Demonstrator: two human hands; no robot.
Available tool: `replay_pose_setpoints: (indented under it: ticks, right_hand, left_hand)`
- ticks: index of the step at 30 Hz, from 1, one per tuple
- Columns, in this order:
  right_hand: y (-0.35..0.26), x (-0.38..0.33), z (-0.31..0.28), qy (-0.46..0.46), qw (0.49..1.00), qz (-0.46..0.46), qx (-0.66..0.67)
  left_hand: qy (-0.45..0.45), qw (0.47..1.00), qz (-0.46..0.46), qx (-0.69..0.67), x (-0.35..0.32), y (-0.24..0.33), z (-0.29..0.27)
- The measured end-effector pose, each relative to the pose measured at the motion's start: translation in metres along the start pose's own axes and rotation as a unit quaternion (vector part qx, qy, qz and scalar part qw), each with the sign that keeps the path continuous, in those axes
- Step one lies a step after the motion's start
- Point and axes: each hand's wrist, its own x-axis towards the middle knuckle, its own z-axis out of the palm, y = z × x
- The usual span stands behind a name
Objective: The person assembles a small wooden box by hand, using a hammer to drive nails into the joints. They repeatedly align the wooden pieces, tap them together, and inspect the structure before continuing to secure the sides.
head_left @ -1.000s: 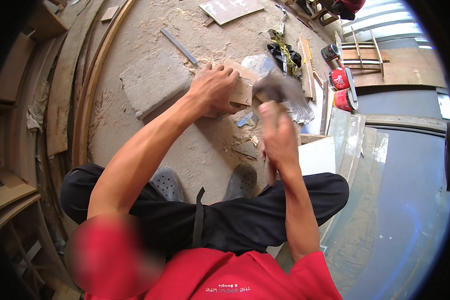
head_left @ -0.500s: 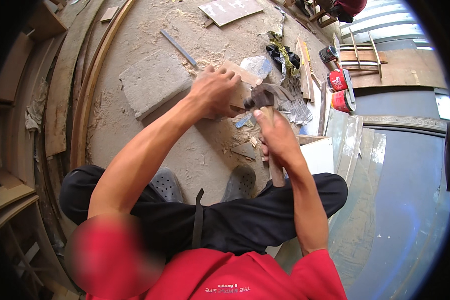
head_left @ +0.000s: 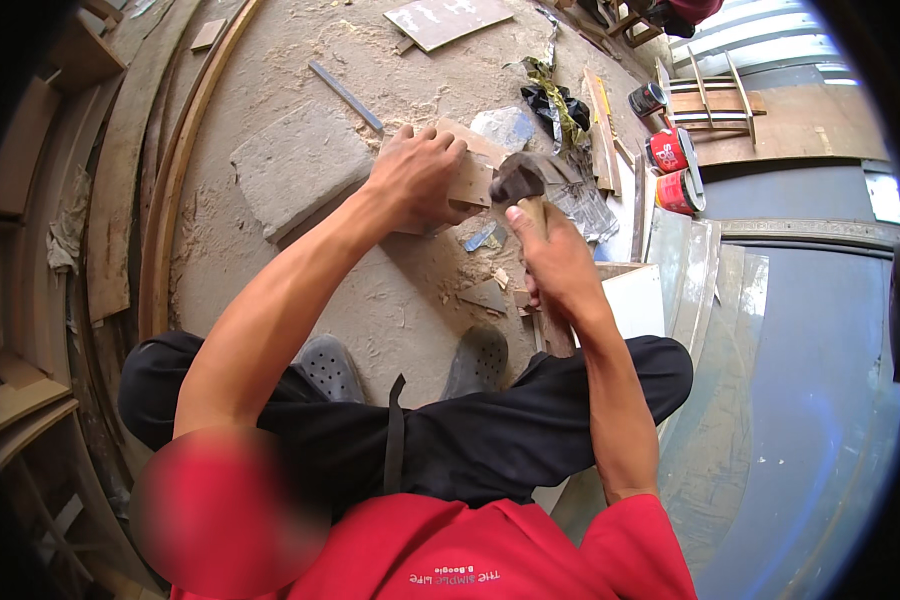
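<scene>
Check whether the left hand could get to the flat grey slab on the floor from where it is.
Probably yes: the grey slab lies just left of the left hand, with only sawdust between. But that hand presses down the wooden piece beside the hammer.

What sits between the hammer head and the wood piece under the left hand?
Nothing visible. The hammer in the right hand has its head right beside the wood piece that the left hand presses down; the left fingers sit close to it.
</scene>
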Motion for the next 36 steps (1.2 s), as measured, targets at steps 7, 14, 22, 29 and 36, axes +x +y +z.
replay_pose_setpoints:
  ticks: [7, 14, 22, 29, 36]
  right_hand:
    - [0.014, 0.005, 0.012, 0.101, 0.982, -0.155, 0.033]
    - [0.005, 0.0, 0.011, 0.066, 0.993, -0.099, 0.012]
    - [0.024, 0.011, 0.025, 0.073, 0.994, -0.077, 0.003]
    - [0.012, 0.002, 0.017, 0.077, 0.985, -0.134, 0.075]
    - [0.009, -0.007, -0.003, -0.006, 0.998, -0.04, -0.052]
  left_hand:
    - [0.025, 1.0, 0.007, 0.006, 0.0, 0.006, -0.001]
    - [0.01, 1.0, 0.003, 0.019, 0.0, 0.0, 0.0]
    - [0.048, 0.999, 0.013, 0.002, 0.004, -0.001, 0.011]
    - [0.026, 0.999, 0.009, 0.017, 0.001, -0.001, 0.001]
    - [0.012, 0.999, 0.003, 0.041, 0.007, -0.003, 0.005]
